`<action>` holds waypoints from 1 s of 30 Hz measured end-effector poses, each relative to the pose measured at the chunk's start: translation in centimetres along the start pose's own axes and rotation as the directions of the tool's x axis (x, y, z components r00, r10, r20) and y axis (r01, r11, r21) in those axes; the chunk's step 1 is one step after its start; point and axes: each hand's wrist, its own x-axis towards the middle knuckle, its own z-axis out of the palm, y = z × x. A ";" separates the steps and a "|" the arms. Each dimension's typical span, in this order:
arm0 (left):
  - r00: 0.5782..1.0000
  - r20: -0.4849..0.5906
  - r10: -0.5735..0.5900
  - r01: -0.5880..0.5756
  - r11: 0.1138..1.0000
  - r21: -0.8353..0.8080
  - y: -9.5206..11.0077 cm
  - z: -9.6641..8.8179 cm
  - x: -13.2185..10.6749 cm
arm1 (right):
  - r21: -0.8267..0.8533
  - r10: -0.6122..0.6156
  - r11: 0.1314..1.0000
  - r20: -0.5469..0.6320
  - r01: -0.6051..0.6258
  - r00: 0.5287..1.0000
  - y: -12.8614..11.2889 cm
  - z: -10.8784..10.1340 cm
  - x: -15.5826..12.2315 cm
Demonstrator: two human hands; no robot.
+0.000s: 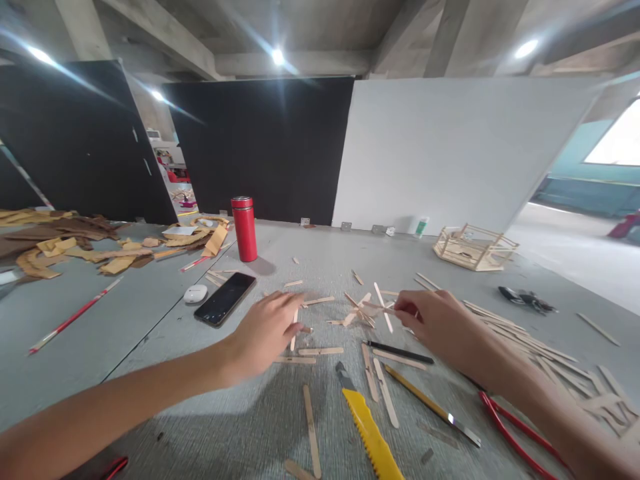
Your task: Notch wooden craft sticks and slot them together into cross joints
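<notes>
My left hand (pixel 267 330) hovers palm down over the middle of the table, thumb apart from its slightly blurred fingers, above several scattered wooden craft sticks. A short broken stick piece (pixel 307 330) lies by its thumb. My right hand (pixel 430 319) is closed, thumb and forefinger pinching a craft stick (pixel 375 306) that points left over a small heap of sticks (pixel 353 313). Under the right hand lie a black pen-like tool (pixel 397 351) and a yellow craft knife (pixel 425 397). A yellow-handled cutter (pixel 370 433) rests nearer to me.
A red flask (pixel 244 230), a phone (pixel 226 300) and a white earbud case (pixel 195 294) stand left. At right are a stick-built frame (pixel 475 248), a stick pile (pixel 545 353) and red-handled pliers (pixel 515 427). Brown scraps (pixel 120 250) cover the far left; panels (pixel 425 153) close the back.
</notes>
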 end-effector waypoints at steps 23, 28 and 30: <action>0.974 0.221 -0.041 0.222 0.324 -0.920 7.7 -2.4 -3.7 | 0.791 -0.281 0.585 -0.008 0.178 0.960 -9.7 0.4 -6.4; 0.980 0.196 -0.033 0.193 0.377 -0.906 7.8 -2.5 -4.3 | 0.829 -0.269 0.537 -0.008 0.156 0.963 -9.7 -0.1 -6.5; 0.983 0.179 -0.035 0.178 0.408 -0.895 7.9 -2.5 -4.4 | 0.834 -0.267 0.530 -0.007 0.153 0.964 -9.8 -0.3 -6.7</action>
